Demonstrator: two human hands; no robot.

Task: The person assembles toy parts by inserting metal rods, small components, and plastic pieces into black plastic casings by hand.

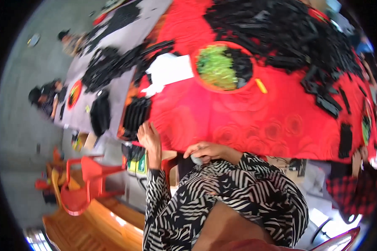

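Observation:
My left hand (150, 137) is raised at the near left corner of the red-covered table, at the front end of a stack of flat black pieces (136, 113). Blur hides whether its fingers touch the stack or hold anything. Held low in front of my body, at the table's near edge, my right hand (208, 150) has its fingers curled over a small pale grey object (196, 159) whose kind I cannot make out. Farther back stands a round orange-red basin (193, 71) with small green pieces (215, 67) and black pieces (241, 65) in it.
A large heap of black pieces (276, 31) covers the far right of the table. White paper or cloth (170, 69) lies beside the basin, and a yellow strip (261, 85) on its other side. People work at the neighbouring table. Red plastic chairs (94, 173) stand left.

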